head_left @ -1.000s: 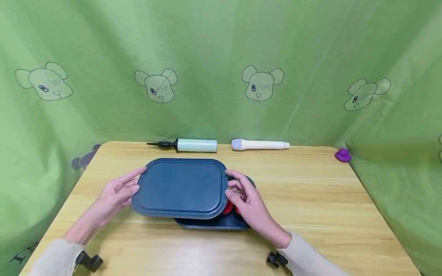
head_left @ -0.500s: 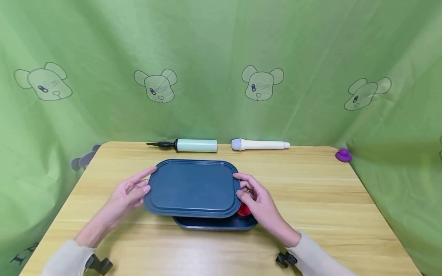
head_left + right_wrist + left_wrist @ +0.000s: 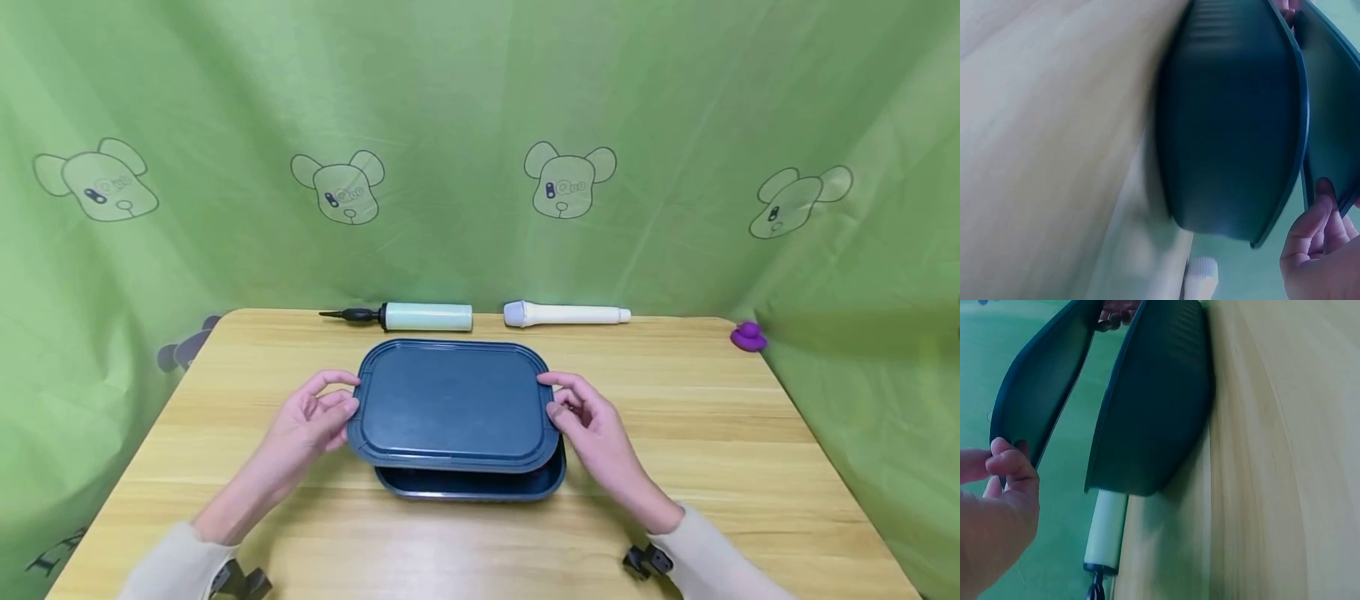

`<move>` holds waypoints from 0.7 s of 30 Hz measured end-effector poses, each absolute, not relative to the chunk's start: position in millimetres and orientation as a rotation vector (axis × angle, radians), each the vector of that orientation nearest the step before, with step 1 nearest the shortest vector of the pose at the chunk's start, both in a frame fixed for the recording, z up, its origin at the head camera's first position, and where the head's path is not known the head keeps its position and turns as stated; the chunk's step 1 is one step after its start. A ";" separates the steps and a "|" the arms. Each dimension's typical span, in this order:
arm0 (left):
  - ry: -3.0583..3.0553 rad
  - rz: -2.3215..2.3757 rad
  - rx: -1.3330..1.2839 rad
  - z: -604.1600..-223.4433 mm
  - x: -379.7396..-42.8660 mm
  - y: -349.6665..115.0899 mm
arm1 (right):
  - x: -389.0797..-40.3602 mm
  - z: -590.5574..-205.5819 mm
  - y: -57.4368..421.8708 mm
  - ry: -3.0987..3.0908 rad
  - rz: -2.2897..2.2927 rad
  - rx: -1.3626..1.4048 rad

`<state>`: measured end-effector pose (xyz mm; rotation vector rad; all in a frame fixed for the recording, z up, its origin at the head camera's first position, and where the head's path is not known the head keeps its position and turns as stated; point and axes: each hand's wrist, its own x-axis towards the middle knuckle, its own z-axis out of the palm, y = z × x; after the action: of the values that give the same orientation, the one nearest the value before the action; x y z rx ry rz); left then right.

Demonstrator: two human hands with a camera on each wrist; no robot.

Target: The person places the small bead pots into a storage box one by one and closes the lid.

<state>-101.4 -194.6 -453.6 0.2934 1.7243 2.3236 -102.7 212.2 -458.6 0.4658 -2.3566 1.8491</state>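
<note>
A dark blue rectangular lid (image 3: 453,400) with rounded corners is held level between both hands, above a matching dark blue box (image 3: 468,485) on the table. My left hand (image 3: 311,421) pinches the lid's left end between thumb and fingers. At the opposite end, my right hand (image 3: 596,425) grips the lid the same way. Both wrist views show a gap between the lid (image 3: 1041,381) and the box (image 3: 1154,400). The lid hides nearly all of the box's inside; only a sliver of red shows near its right front corner.
Behind the box, a pale green hand pump (image 3: 427,317) with a black nozzle lies at the table's back edge. Right of it lies a white microphone (image 3: 570,314). A small purple hat-shaped object (image 3: 748,337) sits at the back right corner. A green curtain (image 3: 457,100) surrounds the wooden table (image 3: 712,450).
Both hands have carried the lid to the right, from left of the box to over it. The red things inside the box, seen earlier, are now almost fully covered from view.
</note>
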 end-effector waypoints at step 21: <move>2.051 2.126 0.220 -444.2 -108.1 -175.5 | -102.5 -444.9 229.0 -2.282 1.952 0.318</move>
<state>-108.1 -175.5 -444.2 0.2205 2.0508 2.1263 -102.5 229.0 -444.9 0.3180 -2.2823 1.9520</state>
